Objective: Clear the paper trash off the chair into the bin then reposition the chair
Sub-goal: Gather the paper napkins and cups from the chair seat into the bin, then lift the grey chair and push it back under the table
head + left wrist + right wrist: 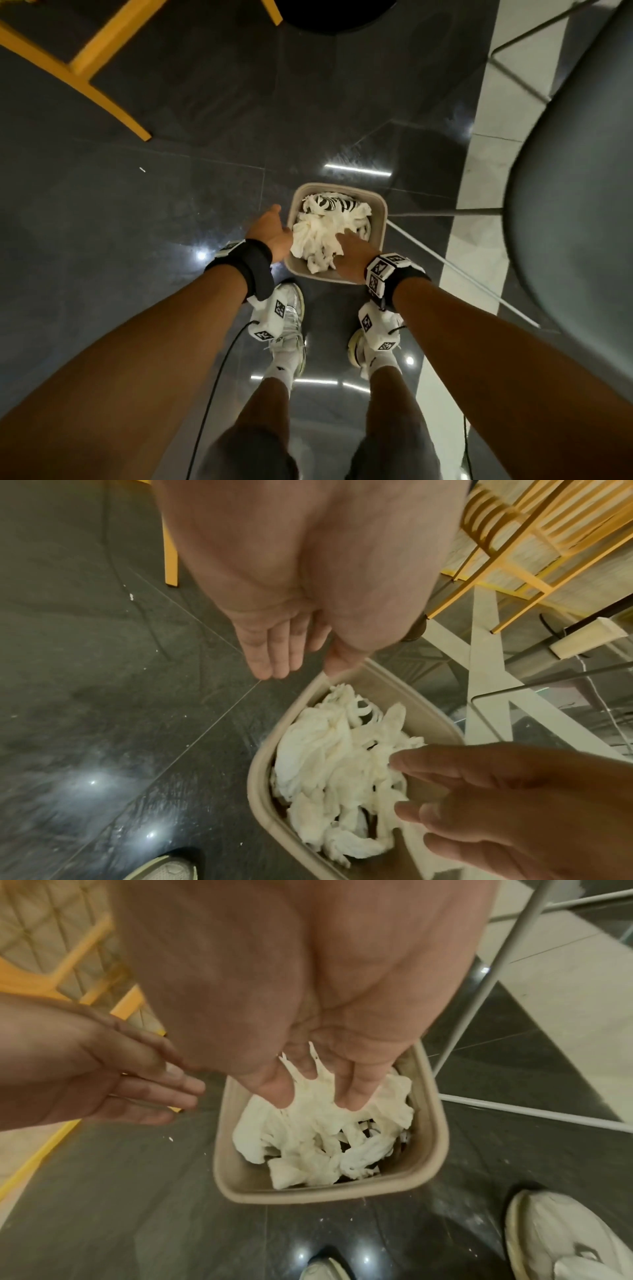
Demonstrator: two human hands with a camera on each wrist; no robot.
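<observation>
On the dark tiled floor [171, 205], the bin [381, 219] holds the paper trash [318, 233]; both hands, left hand [274, 233] and right hand [352, 253], hang with fingers spread, gripping nothing, so repositioning the chair [575, 171] remains.

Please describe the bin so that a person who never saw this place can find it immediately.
Look at the dark glossy floor just in front of the person's white shoes. The bin stands there between both hands, left of the grey chair. It is the only beige, square container with rounded corners, and it is filled with crumpled white paper.
</observation>
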